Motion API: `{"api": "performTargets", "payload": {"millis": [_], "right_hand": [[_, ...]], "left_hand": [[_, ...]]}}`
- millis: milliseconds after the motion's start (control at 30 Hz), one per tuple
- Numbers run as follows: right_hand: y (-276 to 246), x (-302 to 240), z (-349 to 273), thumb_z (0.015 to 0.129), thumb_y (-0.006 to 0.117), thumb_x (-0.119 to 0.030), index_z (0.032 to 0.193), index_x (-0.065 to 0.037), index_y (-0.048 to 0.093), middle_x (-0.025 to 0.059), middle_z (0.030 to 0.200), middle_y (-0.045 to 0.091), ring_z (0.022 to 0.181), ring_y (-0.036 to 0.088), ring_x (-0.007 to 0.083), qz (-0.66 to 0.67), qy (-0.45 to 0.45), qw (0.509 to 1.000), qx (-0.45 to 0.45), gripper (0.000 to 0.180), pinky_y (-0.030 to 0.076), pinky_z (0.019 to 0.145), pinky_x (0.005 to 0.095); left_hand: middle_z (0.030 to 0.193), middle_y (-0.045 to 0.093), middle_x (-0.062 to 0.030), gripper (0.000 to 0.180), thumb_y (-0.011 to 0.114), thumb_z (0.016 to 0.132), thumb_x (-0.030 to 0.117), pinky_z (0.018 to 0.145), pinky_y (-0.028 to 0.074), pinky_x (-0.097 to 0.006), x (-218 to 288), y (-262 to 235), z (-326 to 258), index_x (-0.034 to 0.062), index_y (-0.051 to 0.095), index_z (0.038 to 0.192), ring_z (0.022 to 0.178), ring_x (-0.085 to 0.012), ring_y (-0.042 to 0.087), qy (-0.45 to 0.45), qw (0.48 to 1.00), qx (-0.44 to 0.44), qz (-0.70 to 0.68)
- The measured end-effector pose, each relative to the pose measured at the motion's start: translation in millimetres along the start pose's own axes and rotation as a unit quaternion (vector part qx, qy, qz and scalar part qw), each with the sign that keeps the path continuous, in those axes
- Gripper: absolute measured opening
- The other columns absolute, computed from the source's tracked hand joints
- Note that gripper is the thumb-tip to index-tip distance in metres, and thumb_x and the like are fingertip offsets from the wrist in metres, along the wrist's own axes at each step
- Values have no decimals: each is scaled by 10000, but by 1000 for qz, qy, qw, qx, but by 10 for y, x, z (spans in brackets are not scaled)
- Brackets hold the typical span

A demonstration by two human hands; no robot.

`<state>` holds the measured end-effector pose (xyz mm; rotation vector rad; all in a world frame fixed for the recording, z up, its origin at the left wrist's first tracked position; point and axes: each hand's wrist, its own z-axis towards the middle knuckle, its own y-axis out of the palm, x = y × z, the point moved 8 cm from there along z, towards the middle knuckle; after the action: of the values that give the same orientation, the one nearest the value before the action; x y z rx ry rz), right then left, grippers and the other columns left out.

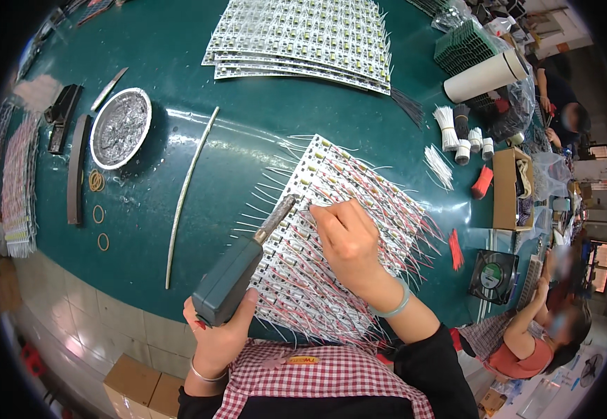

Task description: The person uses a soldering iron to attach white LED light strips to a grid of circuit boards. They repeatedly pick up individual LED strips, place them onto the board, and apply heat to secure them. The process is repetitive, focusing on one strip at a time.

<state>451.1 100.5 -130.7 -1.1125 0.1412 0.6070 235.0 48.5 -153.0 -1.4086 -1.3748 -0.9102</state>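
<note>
My left hand (221, 341) is closed around the handle of a dark green soldering gun (229, 281). Its metal tip (275, 218) points up and right, over a panel of small white circuit boards (308, 172). Rows of thin red and white wires stick out from the panel. My right hand (352, 244) is closed in a pinch above the panel, fingertips close to the tip; what lies between them is too small to make out.
Left lie a white bowl (149, 112) of silvery scraps, rubber bands (96, 181) and a long pale rod (185, 185). Stacked board panels (296, 42) sit at the back. Wire bundles (446, 128), a cardboard box (504, 188) and a fan (493, 277) stand right, near other people.
</note>
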Motion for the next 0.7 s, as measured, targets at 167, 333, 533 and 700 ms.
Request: {"api": "performTargets", "payload": {"millis": [167,333,533,700], "right_hand": [[4,-8,6,699,646,68,963,-2,666,78,832,591,751,581,241,7,-1,1000,7,274,484,608,333],[37,21,25,685,619,63,958,4,661,95,863,595,776,588,257,25,-10,1000,-6,282,492,631,344],[43,25,29,689,615,55,957,12,654,104,883,590,788,587,263,22,-11,1000,-9,275,496,644,349],[44,16,36,691,616,53,964,19,652,111,897,586,787,582,265,18,-16,1000,-9,278,495,643,350]], "left_hand": [[853,675,-78,228,769,731,-18,640,493,-254,135,52,38,-43,670,935,728,-107,625,83,996,11,3],[857,664,-76,217,755,738,-29,619,486,-246,163,84,57,-54,667,934,723,-107,621,88,996,5,1],[851,659,-80,199,737,743,-46,602,474,-245,208,117,71,-57,670,930,705,-103,612,100,994,-12,31],[831,654,-72,184,722,749,-54,601,468,-238,206,124,66,-54,672,926,692,-97,605,109,992,-12,54]]}}
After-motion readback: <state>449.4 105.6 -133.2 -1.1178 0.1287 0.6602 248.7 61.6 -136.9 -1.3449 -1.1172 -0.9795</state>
